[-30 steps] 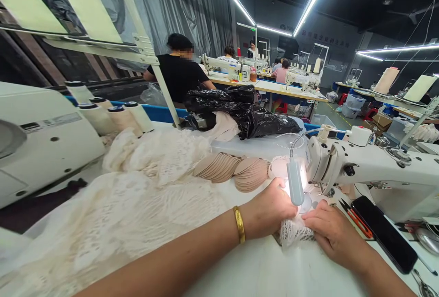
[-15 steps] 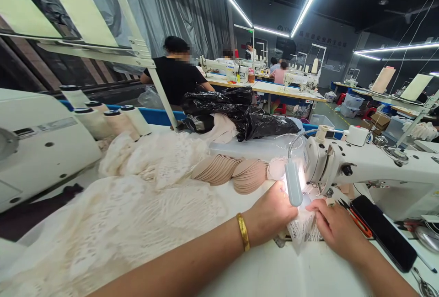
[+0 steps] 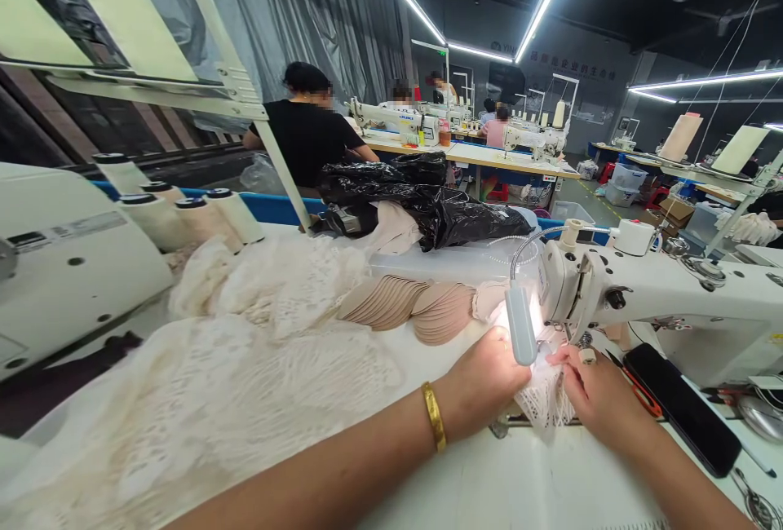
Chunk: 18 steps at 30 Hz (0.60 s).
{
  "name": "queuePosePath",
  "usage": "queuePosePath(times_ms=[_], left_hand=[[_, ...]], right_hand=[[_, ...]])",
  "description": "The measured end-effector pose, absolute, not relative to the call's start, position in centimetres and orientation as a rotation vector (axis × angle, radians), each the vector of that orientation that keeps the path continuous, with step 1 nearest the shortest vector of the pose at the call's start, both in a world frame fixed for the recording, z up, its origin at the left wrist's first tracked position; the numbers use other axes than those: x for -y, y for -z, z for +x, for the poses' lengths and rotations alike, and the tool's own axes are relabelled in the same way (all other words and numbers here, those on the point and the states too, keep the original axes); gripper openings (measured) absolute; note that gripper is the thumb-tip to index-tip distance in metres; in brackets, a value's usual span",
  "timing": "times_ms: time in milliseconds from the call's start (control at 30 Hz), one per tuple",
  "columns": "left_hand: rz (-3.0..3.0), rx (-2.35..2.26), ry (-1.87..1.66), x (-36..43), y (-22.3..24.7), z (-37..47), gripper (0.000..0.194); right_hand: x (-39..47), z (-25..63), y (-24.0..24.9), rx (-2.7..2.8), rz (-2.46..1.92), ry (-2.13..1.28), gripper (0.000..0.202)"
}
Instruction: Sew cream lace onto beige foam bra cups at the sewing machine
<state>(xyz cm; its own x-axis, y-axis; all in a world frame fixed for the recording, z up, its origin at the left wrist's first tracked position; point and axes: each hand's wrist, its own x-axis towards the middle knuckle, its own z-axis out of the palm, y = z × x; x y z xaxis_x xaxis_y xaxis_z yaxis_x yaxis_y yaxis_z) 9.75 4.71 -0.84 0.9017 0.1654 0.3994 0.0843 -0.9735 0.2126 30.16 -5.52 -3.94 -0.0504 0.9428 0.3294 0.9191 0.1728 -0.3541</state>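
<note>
At the sewing machine [image 3: 666, 281], a piece of white lace fabric [image 3: 546, 404] lies under the needle area and hangs toward me. My left hand [image 3: 489, 371], with a gold bracelet on its wrist, is closed on the lace's left side; its fingertips are partly hidden behind a small grey lamp [image 3: 521, 326]. My right hand [image 3: 596, 391] pinches the lace on the right, close to the presser foot. Bright lamplight washes out the cloth between my hands.
Cream lace [image 3: 245, 383] is heaped on the left. Beige fanned pads [image 3: 444, 314] lie behind my left hand. A phone [image 3: 682, 408] and orange-handled scissors [image 3: 642, 394] lie to the right. A black plastic bag [image 3: 428, 200] sits at the back; a co-worker [image 3: 309, 130] sits beyond.
My right hand has shifted slightly up toward the machine, and the hanging lace has spread a little. My left hand stays nearly in place. The view has turned slightly.
</note>
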Motion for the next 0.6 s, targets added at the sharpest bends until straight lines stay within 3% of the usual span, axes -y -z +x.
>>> queuePosePath(times_ms=[200, 400, 600], left_hand=[[2.996, -0.372, -0.548, -4.1, 0.1, 8.1, 0.002], [2.79, -0.314, -0.453, -3.2, -0.9, 8.4, 0.027], [2.786, -0.221, -0.164, -3.4, -1.6, 6.8, 0.019]], right_hand=[[6.3, 29.5, 3.9, 2.119, -1.594, 0.218, 0.036], [7.1, 27.8, 3.0, 2.277, -1.235, 0.082, 0.056], [6.9, 28.1, 3.0, 2.306, -1.392, 0.052, 0.042]])
